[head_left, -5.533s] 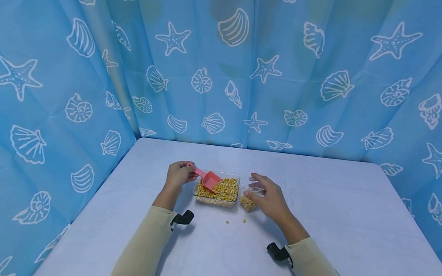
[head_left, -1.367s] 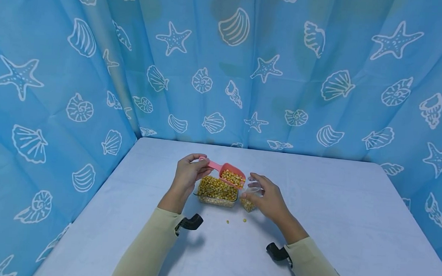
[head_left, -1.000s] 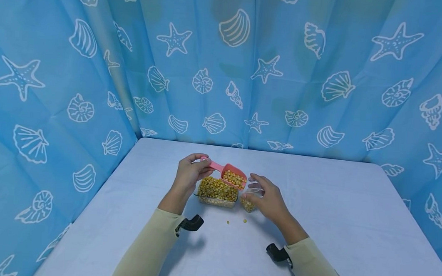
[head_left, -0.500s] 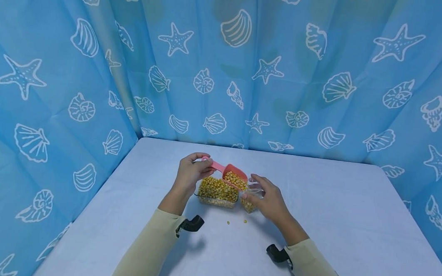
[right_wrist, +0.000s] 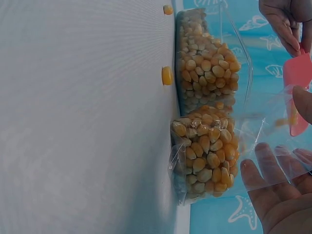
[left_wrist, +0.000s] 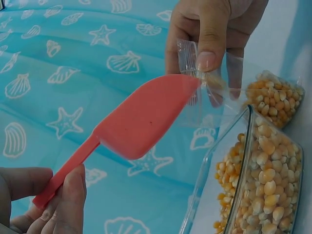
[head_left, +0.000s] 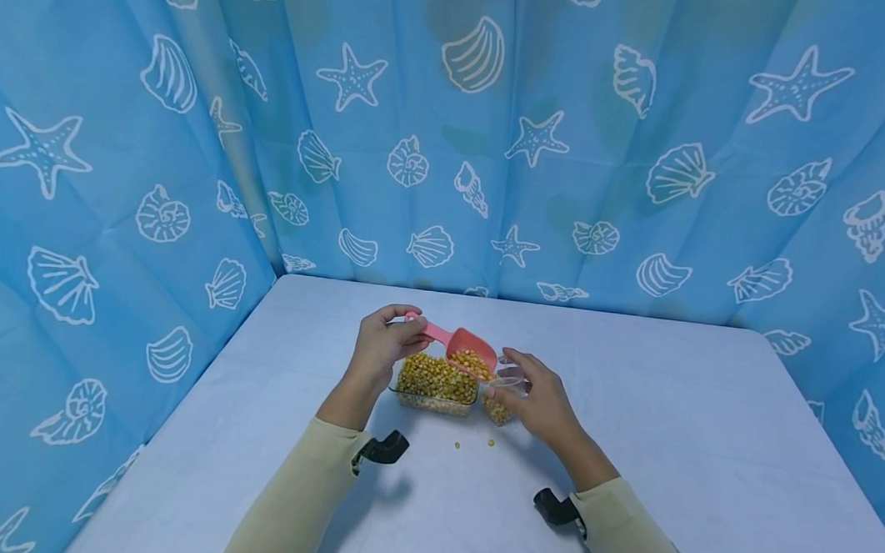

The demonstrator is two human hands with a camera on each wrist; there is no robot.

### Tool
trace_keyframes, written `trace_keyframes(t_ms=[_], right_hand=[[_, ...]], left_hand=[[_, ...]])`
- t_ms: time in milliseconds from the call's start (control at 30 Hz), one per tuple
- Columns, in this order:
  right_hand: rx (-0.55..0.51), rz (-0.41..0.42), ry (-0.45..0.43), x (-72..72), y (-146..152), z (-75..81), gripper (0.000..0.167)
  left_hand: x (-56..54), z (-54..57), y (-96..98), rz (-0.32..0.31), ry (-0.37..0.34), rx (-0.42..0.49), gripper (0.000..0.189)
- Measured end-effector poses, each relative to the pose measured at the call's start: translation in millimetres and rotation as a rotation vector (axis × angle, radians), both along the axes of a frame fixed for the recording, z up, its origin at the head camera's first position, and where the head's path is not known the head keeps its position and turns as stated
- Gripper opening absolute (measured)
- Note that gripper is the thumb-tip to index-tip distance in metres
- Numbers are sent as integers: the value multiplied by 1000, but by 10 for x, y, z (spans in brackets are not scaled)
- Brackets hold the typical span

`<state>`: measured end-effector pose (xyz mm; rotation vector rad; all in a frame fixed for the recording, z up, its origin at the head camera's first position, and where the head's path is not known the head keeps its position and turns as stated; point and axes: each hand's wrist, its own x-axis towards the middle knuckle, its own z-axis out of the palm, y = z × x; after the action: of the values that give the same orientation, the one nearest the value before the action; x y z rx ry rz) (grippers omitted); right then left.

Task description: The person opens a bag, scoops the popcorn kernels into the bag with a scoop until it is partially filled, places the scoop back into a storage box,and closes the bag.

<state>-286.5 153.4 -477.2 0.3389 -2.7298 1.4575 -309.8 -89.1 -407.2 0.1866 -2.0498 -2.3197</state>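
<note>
My left hand [head_left: 382, 345] pinches the pink scoop [head_left: 463, 341], its lip tilted at the clear bag's mouth; my right hand [head_left: 538, 395], half spread, holds the clear bag [right_wrist: 253, 129]. Corn kernels [right_wrist: 209, 151] fill its bottom and the glass container [head_left: 436, 406] alongside.

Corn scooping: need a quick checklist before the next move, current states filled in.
1. Scoop grip: left hand pinches the pink scoop by its handle. Ok.
2. Bag mouth: right hand holds the clear bag open at the top. Ok.
3. Alignment: scoop's tip is at the bag's mouth. Ok; how far inside, cannot tell.
4. Scoop emptied: corn remains in it. Not ok.
5. No spills: two loose kernels lie on the table. Not ok.
</note>
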Motion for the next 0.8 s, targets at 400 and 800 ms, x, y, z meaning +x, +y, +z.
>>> trace_keyframes(t_ms=[400,800], right_hand=[[2,-5,3,2,1,-5,72],[4,-16,4,12,-4,8,71]], left_hand=[[20,21,8,-10,23,-14,20],[43,40,14,-25,49,-32,27]])
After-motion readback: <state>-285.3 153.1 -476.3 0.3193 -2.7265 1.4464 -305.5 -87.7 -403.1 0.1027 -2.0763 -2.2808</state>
